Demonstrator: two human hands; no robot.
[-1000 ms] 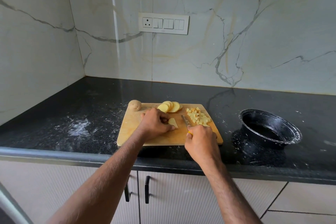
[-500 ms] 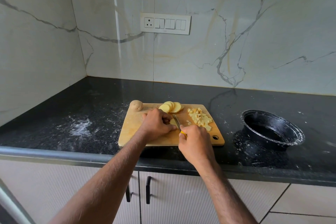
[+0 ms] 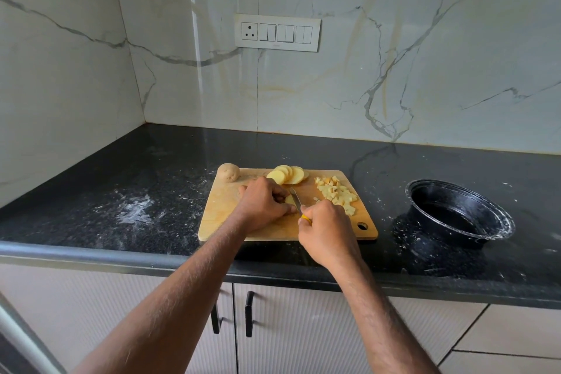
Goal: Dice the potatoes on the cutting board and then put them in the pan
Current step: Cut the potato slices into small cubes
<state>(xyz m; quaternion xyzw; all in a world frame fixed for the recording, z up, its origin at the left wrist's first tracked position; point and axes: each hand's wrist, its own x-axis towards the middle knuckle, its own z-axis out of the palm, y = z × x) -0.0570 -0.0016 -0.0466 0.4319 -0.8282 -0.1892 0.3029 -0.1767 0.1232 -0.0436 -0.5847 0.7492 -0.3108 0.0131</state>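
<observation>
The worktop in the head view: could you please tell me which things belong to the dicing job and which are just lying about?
Part of the job:
- cutting board
- knife in the right hand
- potato slice held by the left hand
- fanned slices
- diced pile
- whole potato
- pan

Just lying about:
- white powder smears
- switch panel
- cabinet handles

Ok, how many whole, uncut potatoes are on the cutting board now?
1. The whole potato sits at the cutting board's far left corner. The rest is cut: slices, diced pieces. The left hand may hide more.
</observation>
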